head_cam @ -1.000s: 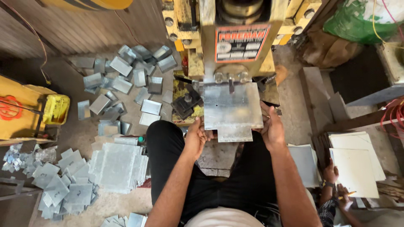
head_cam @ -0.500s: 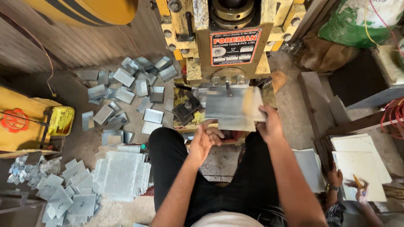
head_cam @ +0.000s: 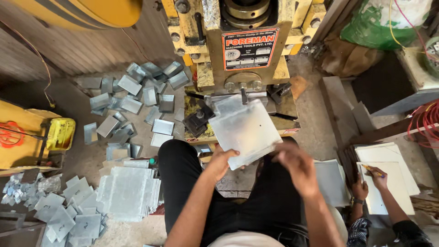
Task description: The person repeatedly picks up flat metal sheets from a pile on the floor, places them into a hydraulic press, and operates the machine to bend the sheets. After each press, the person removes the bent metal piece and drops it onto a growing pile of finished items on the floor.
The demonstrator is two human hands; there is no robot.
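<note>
even, soft daylight reaches you from above; shadows stay faint. the metal sheet (head_cam: 245, 131) shows a pale sheen without harsh glare. your right hand (head_cam: 295, 163) is motion-blurred. wide-angle distortion bends the frame edges; corners darken slightly.

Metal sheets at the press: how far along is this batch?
Done: a scatter of bent pieces lies on the floor left of the press. In hand: the left hand and right hand hold one flat sheet at the press. Left: a stack of flat sheets waits.
</note>
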